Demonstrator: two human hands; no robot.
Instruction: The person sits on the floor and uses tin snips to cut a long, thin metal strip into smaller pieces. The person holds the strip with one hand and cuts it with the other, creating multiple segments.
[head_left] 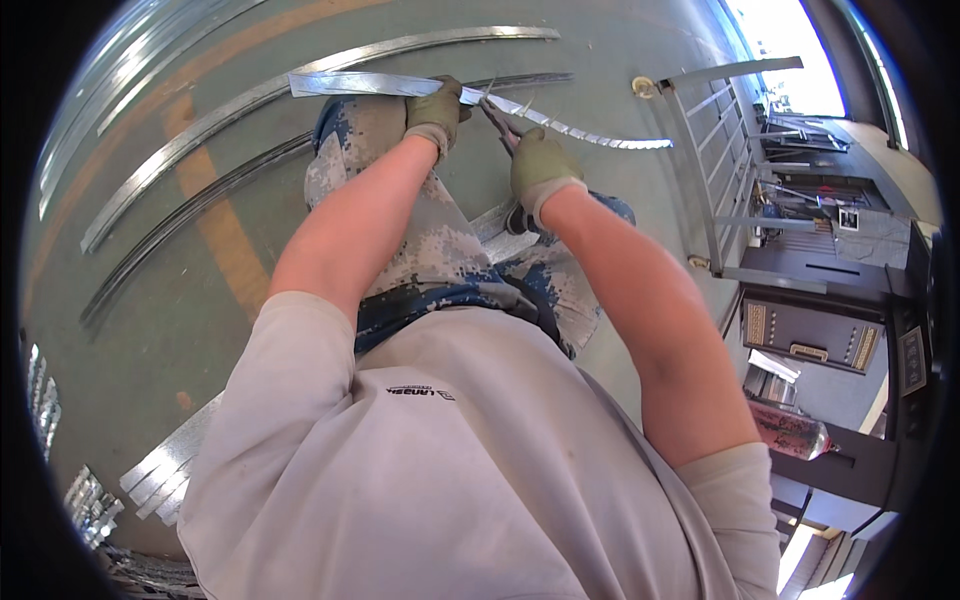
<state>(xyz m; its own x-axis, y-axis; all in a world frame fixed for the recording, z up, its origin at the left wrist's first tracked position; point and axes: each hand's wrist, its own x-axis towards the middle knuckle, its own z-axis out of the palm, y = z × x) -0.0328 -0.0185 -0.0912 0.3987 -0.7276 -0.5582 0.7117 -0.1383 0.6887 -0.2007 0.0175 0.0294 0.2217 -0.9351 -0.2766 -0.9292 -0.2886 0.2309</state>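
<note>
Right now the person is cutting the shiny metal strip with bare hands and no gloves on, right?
Not quite. The head view shows both hands gloved: the left hand holds the metal strip, and the right hand works the snips that cut it. The rest is right.

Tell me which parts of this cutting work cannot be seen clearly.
- Head view: the snips' handles sit inside the right hand.
- The metal strip is covered where the left hand grips it.
- The strip's cut edge is too small to judge.
</note>
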